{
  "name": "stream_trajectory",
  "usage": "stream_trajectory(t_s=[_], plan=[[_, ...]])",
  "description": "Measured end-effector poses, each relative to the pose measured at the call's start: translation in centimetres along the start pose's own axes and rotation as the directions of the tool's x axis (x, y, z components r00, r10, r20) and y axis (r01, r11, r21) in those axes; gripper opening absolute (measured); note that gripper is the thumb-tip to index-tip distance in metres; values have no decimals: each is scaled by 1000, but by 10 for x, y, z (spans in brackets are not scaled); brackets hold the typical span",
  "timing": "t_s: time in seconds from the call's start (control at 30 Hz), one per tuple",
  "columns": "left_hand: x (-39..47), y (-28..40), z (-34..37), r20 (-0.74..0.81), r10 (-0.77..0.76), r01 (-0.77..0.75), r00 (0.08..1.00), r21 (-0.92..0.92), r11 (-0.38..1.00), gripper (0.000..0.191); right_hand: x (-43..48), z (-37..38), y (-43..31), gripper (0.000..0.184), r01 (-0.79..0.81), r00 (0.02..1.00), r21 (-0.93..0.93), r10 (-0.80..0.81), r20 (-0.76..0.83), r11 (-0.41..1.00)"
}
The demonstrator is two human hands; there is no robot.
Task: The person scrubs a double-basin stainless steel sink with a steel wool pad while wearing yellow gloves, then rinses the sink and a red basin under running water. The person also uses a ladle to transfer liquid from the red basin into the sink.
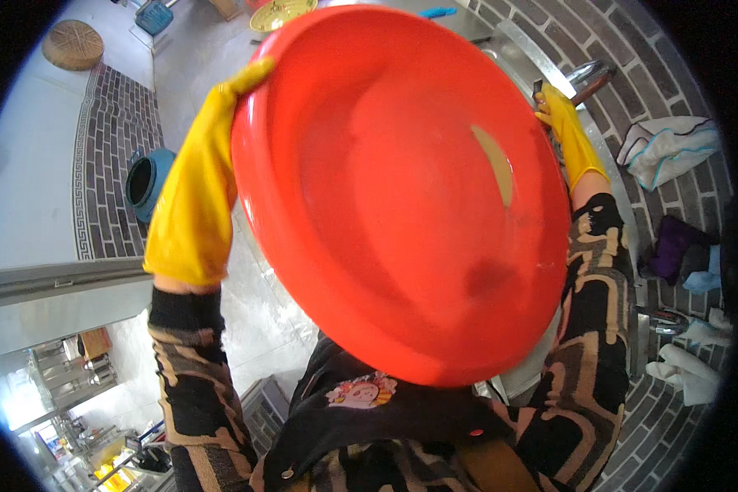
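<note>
A large round red plastic basin (pixel 393 203) fills the middle of the view, tilted, with its inside facing me. Toward its right side lies a tan patch of what looks like murky water (pixel 495 165). My left hand (pixel 221 111), in a long yellow rubber glove, grips the basin's left rim. Just past the right rim is my right hand (pixel 556 114), also in a yellow glove. Its fingers curl around a small dark object (pixel 537 90), mostly hidden. The basin blocks part of the sink behind it, and I cannot tell whether the right hand touches the rim.
A metal faucet (pixel 590 79) rises beside my right hand, over a steel sink edge (pixel 529 52). Cloths (pixel 670 147) hang on the brick-patterned wall at right. A patterned yellow bowl (pixel 283 13) is beyond the basin. On the left stands a blue pot (pixel 150 184).
</note>
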State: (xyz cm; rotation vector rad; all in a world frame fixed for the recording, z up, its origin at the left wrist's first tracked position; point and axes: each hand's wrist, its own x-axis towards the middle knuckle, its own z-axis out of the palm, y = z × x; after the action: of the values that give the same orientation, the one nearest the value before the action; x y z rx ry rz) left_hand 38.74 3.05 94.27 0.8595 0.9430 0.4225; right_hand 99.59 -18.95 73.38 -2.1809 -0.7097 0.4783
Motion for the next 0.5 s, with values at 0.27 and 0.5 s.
stream_trajectory(t_s=[0.27,0.5], plan=[[40,14,-26,36,22,-25,999,101,995,52,-165,-42,6,61,218,973,-470,-151,176,855],[37,3,-40,41,80,-82,996,53,995,51,-332,-41,83,83,-455,879,-38,456,142,890]])
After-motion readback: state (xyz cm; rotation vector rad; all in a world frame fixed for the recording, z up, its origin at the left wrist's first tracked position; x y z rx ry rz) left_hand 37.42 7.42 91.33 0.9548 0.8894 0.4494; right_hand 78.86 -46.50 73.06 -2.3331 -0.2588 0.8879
